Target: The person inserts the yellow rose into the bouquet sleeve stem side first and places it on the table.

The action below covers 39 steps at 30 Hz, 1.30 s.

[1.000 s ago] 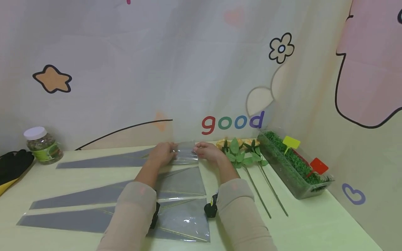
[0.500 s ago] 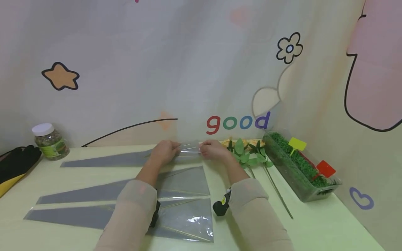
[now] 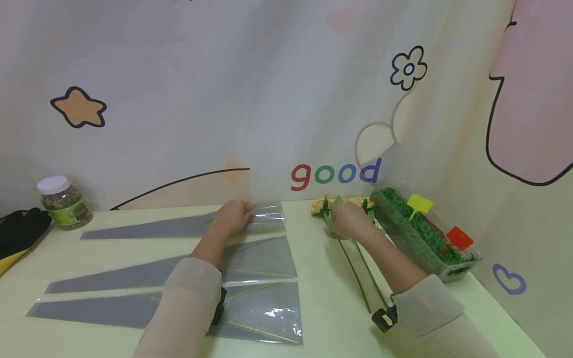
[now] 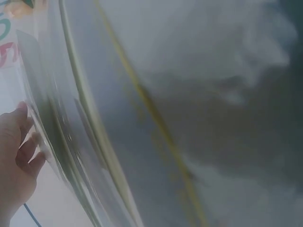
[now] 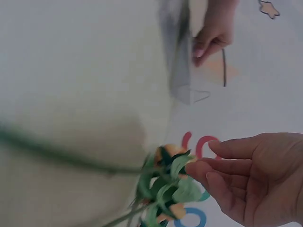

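My left hand [image 3: 233,217] pinches the upper edge of a clear plastic flower sleeve [image 3: 147,227] with grey and gold panels, the farthest of three tapering sleeves. In the left wrist view its fingertips [image 4: 22,107] sit at the film's edge, and the film stands a little raised. My right hand [image 3: 350,219] is over the artificial yellow roses, its fingers loosely bent around no stem. The right wrist view shows the fingertips right at the green leaves [image 5: 187,190], with thumb and fingers apart. The yellow blooms [image 3: 317,206] lie toward the wall, stems [image 3: 355,276] toward me.
Two more sleeves, a middle one [image 3: 264,258] and a near one [image 3: 264,315], lie flat below. A clear trough of artificial grass [image 3: 416,233] with yellow and red tags stands at right. A lidded jar [image 3: 67,206] and a black glove-like item [image 3: 22,231] are at left.
My right hand has left the far sleeve's right side and moved right to the roses. The left hand has kept its pinch on the sleeve.
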Each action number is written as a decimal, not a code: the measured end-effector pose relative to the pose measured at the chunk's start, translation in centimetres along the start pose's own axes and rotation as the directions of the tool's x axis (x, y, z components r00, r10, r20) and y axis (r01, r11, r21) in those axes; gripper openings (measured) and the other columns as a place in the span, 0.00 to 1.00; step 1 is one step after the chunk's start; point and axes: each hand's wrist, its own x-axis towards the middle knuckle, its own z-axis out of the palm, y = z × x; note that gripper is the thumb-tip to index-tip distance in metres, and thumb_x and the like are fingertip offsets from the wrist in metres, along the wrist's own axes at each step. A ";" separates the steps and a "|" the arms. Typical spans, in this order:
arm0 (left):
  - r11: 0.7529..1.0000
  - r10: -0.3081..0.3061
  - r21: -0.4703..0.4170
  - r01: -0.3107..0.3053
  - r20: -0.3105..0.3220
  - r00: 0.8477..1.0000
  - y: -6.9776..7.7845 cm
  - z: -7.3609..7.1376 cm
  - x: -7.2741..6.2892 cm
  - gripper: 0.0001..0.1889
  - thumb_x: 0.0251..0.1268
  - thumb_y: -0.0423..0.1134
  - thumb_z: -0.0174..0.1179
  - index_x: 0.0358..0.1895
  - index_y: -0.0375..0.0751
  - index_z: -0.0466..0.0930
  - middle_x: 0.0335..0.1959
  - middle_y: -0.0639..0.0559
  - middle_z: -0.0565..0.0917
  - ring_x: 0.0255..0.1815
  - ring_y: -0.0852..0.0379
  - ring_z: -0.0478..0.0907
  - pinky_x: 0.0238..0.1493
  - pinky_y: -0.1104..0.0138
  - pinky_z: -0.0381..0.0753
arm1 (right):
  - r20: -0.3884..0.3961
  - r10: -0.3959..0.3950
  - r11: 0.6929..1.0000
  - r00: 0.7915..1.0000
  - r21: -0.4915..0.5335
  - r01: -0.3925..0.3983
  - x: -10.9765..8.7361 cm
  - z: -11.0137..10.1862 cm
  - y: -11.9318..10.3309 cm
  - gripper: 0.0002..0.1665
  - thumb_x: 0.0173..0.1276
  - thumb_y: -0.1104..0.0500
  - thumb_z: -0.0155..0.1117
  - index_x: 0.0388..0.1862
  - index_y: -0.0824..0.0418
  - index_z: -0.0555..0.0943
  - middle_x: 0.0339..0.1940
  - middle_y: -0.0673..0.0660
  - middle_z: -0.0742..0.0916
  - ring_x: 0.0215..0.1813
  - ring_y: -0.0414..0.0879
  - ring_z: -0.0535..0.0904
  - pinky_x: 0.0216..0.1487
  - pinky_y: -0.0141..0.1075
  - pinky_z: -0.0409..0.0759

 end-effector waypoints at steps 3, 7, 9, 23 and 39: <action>1.000 0.002 0.003 -0.002 -0.008 1.000 -0.1 -0.1 -0.1 0.17 0.68 0.39 0.53 0.58 0.41 0.76 0.58 0.45 0.75 0.60 0.42 0.69 0.56 0.52 0.69 | 0.033 0.023 0.999 0.999 -0.034 -0.022 -0.8 0.5 1.3 0.26 0.63 0.59 0.62 0.05 0.57 0.70 0.06 0.52 0.76 0.13 0.44 0.73 0.17 0.31 0.68; 1.000 0.001 0.006 0.000 -0.025 1.000 -0.1 -0.2 -0.3 0.17 0.68 0.39 0.54 0.58 0.41 0.76 0.57 0.45 0.76 0.59 0.42 0.69 0.56 0.53 0.69 | 0.070 0.031 0.999 0.997 -0.019 -0.030 -0.9 1.0 2.4 0.23 0.64 0.59 0.62 0.09 0.62 0.78 0.09 0.55 0.79 0.11 0.42 0.71 0.18 0.31 0.70; 1.000 -0.003 -0.001 0.003 -0.027 1.000 -0.1 -0.3 -0.5 0.17 0.68 0.39 0.54 0.58 0.41 0.76 0.57 0.45 0.76 0.60 0.42 0.69 0.56 0.52 0.69 | 0.087 0.028 1.000 0.996 0.010 -0.029 -0.7 1.3 2.9 0.22 0.65 0.59 0.61 0.11 0.63 0.79 0.08 0.55 0.79 0.11 0.41 0.70 0.18 0.31 0.70; 1.000 -0.016 0.018 0.017 -0.010 1.000 -0.1 -0.6 -0.8 0.17 0.68 0.40 0.53 0.58 0.42 0.76 0.56 0.43 0.76 0.59 0.42 0.70 0.55 0.52 0.70 | 0.074 -0.004 0.985 0.997 0.175 -0.009 1.1 3.1 4.5 0.21 0.66 0.57 0.60 0.14 0.65 0.78 0.08 0.53 0.79 0.12 0.44 0.77 0.19 0.35 0.77; 1.000 -0.017 0.006 0.017 0.012 1.000 0.2 -1.1 -0.6 0.18 0.68 0.41 0.53 0.59 0.42 0.75 0.57 0.44 0.75 0.60 0.43 0.69 0.57 0.53 0.68 | -0.010 -0.018 0.988 1.000 0.151 0.019 1.4 3.3 4.5 0.25 0.63 0.61 0.59 0.05 0.61 0.76 0.05 0.51 0.75 0.12 0.43 0.72 0.19 0.32 0.69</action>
